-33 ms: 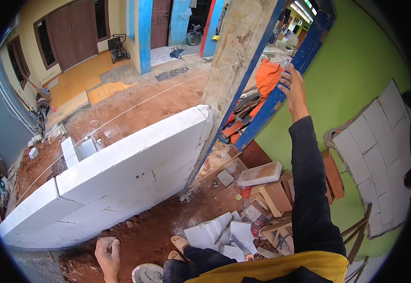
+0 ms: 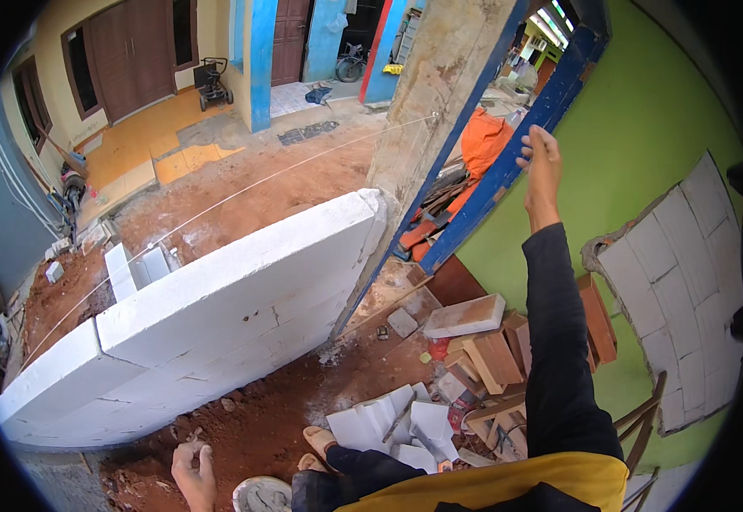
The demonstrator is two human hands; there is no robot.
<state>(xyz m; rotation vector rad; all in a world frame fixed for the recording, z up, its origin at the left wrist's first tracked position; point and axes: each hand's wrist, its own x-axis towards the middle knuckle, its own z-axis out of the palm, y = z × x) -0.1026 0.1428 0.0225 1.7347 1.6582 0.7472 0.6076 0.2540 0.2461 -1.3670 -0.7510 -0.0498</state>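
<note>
My right hand [image 2: 543, 171] is raised beside the blue post [image 2: 508, 166], its fingers bent and slightly apart, with nothing visible in them. Low on the left, my left hand [image 2: 194, 478] hovers over reddish soil, fingers loosely curled and the thumb apart; I see nothing in it. A low wall of white blocks [image 2: 243, 277] rises in front of me, with a vertical joint towards its left end. Its right end meets a concrete column [image 2: 422, 102]. Above the wall a thin white string [image 2: 243, 188] runs from the column to the lower left. A bucket [image 2: 262, 495] of grey mix stands by my feet.
White block pieces [image 2: 388, 418] lie at my feet, with wooden drawer-like boxes [image 2: 495, 354] and a loose block [image 2: 465, 316] beyond. At right stands a green wall [image 2: 627, 111] with a bare block patch [image 2: 678, 299]. An orange sheet [image 2: 484, 141] hangs behind the blue post.
My right hand has shifted slightly right and down, and its fingers are more bent. My left hand has moved slightly down. The view has shifted a little.
</note>
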